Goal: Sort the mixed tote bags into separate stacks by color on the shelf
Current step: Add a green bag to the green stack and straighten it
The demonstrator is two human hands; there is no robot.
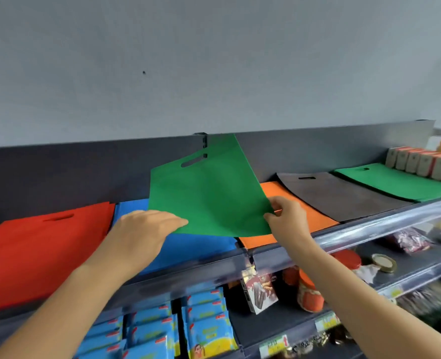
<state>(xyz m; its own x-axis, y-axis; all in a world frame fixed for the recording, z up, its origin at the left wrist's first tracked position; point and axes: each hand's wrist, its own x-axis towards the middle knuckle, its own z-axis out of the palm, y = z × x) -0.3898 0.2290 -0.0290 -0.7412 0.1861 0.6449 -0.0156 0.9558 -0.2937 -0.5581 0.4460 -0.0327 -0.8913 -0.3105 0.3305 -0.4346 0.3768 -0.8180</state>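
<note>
A green tote bag (209, 193) with a cut-out handle is lifted and tilted above the top shelf (369, 229). My right hand (286, 216) pinches its lower right corner. My left hand (147, 229) lies flat with straight fingers at the bag's lower left edge, over the blue bag (196, 244). On the shelf lie, from left to right, a red bag (40, 252), the blue bag, an orange bag (302, 216), a grey bag (338, 195) and a green stack (395, 185).
Small boxes (426, 164) stand in a row at the shelf's far right. The lower shelves carry blue snack packs (206, 325), a carton (261, 291), jars (346, 260) and price labels. A dark back panel and a grey wall rise behind.
</note>
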